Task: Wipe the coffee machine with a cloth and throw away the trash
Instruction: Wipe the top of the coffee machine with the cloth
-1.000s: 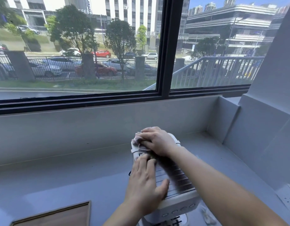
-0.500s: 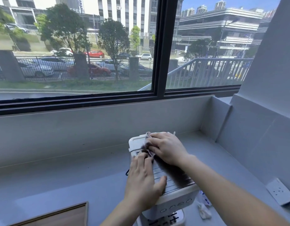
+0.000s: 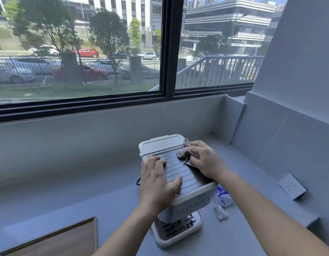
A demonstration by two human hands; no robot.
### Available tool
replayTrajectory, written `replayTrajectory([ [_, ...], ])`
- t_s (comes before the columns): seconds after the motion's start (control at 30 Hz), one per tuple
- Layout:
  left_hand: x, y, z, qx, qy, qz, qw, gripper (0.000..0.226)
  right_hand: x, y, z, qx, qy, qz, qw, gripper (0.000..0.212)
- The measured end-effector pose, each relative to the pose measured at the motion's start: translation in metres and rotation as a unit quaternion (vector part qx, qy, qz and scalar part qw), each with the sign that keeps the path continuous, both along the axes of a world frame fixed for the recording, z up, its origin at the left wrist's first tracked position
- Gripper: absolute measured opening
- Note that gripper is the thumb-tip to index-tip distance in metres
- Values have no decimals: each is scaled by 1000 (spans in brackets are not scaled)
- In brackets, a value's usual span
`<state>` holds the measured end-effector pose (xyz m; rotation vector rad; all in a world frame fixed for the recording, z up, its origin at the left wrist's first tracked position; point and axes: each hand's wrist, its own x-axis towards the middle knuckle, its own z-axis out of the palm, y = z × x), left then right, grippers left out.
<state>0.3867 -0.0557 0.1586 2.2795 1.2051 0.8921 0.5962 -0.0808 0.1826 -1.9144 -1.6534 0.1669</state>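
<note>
A white coffee machine [image 3: 178, 182] stands on the grey bench [image 3: 67, 191] below the window [image 3: 165, 52], toward the right-hand corner. Its ribbed metal top plate is only partly visible, the near left and right portions being covered by the person's hands. The left hand [image 3: 158, 183] lies flat and released on the top plate, palm down, fingers extended toward the window, thumb spread across the ribs; it grasps nothing. The right hand [image 3: 204, 161] is clenched on a crumpled greyish cloth [image 3: 184, 151] and presses it against the far right part of the top plate, beside the white lid at the rear. Most of the cloth is hidden under the palm; only a bunched end shows. The machine's front face is seen steeply from above: a row of buttons and the drip tray with dark slots are visible, other details cannot be made out. On the bench just right of the machine lie a crumpled white scrap [image 3: 221, 213] and a white-and-blue wrapper [image 3: 222, 197], partly hidden behind the right forearm; its print is illegible. A wall socket [image 3: 292, 186] sits on the right wall. A wooden board [image 3: 58, 241] is cut off at the lower left edge.
</note>
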Motion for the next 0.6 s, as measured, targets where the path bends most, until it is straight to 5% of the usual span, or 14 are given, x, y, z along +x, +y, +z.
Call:
replayTrajectory([
  [0.6,1,-7,8,-77,-42,21,996,56,-31,-33,4,-49,-111,-20,992,31],
])
